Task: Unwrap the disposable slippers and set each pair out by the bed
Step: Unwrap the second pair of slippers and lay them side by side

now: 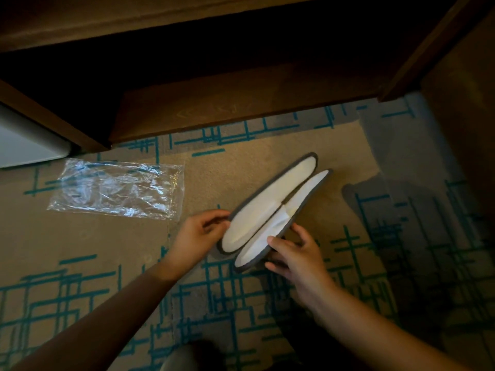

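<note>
Head view: both hands are holding a slipper pair (270, 210) on the carpet (107, 236), likely aligning it. Left hand (199, 234) fingers are pinching one edge; right hand (294, 255) fingers are clamping the other. Wrapper (117, 188) is lying emptied nearby.

Dim, warm-toned indoor view with heavy falloff toward the edges.

The carpet (134, 236) is lit best at centre and left; the right side and lower corners sink into deep shadow, and the recess under the wooden furniture (241, 36) is almost black. The plastic wrapper (117, 188) catches small white glints. The white slippers (270, 212) are the brightest thing and slightly soft with motion blur. Straight furniture edges bow from wide-angle distortion.
</note>
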Demonstrator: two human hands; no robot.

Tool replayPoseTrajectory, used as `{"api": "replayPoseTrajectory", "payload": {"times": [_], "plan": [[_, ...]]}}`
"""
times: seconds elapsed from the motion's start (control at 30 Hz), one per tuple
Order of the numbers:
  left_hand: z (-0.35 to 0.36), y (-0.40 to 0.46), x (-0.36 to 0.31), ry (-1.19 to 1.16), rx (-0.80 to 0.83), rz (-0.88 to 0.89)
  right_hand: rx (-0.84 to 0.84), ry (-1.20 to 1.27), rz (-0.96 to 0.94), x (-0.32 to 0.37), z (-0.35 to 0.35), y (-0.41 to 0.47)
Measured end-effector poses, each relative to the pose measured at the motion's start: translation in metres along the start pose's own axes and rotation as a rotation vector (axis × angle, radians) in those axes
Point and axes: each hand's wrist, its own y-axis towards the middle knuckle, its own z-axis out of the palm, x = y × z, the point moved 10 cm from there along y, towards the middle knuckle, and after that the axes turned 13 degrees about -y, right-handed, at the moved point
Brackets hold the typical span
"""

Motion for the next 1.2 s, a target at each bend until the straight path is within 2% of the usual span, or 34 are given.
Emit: {"api": "replayPoseTrajectory", "payload": {"times": [0.1, 0.3, 0.43, 0.67, 0.73, 0.8, 0.83, 0.9, 0.97, 1.0, 1.07, 1.13, 1.2], "plan": [[-0.018, 0.009, 0.003, 0.011, -0.092, -0.019, -0.072, -0.056, 0.0, -0.003, -0.017, -0.003], [-0.012, 0.034, 0.02, 0.03, -0.138, -0.085, -0.199, -0.07, -0.051, -0.003, -0.07, -0.014], [0.021, 0.057, 0.035, 0.037, -0.058, -0.177, -0.159, -0.033, -0.083, 0.008, -0.094, -0.026], [0.112, 0.058, 0.05, 0.154, 0.223, -0.284, -0.232, 0.079, -0.136, 0.013, -0.116, -0.038], [0.129, 0.046, 0.051, 0.23, 0.303, -0.252, -0.274, 0.166, -0.165, 0.011, -0.118, -0.034], [0.133, 0.041, 0.033, 0.287, 0.305, -0.145, -0.312, 0.257, -0.193, 0.004, -0.118, -0.029], [0.128, 0.044, 0.022, 0.24, 0.254, -0.114, -0.328, 0.304, -0.205, -0.001, -0.118, -0.027], [0.12, 0.048, 0.013, -0.038, 0.193, -0.255, -0.348, 0.411, -0.21, -0.012, -0.112, -0.022], [0.129, 0.047, 0.01, -0.224, 0.303, -0.432, -0.361, 0.475, -0.208, -0.021, -0.106, -0.018], [0.134, 0.046, 0.005, -0.193, 0.391, -0.454, -0.364, 0.482, -0.212, -0.023, -0.103, -0.017], [0.14, 0.05, -0.006, -0.051, 0.504, -0.399, -0.385, 0.447, -0.234, -0.018, -0.099, -0.017], [0.138, 0.066, -0.023, 0.039, 0.477, -0.288, -0.437, 0.318, -0.291, -0.007, -0.099, -0.018], [0.126, 0.087, -0.043, 0.038, 0.415, -0.205, -0.523, -0.016, -0.361, 0.003, -0.095, -0.022]]}}
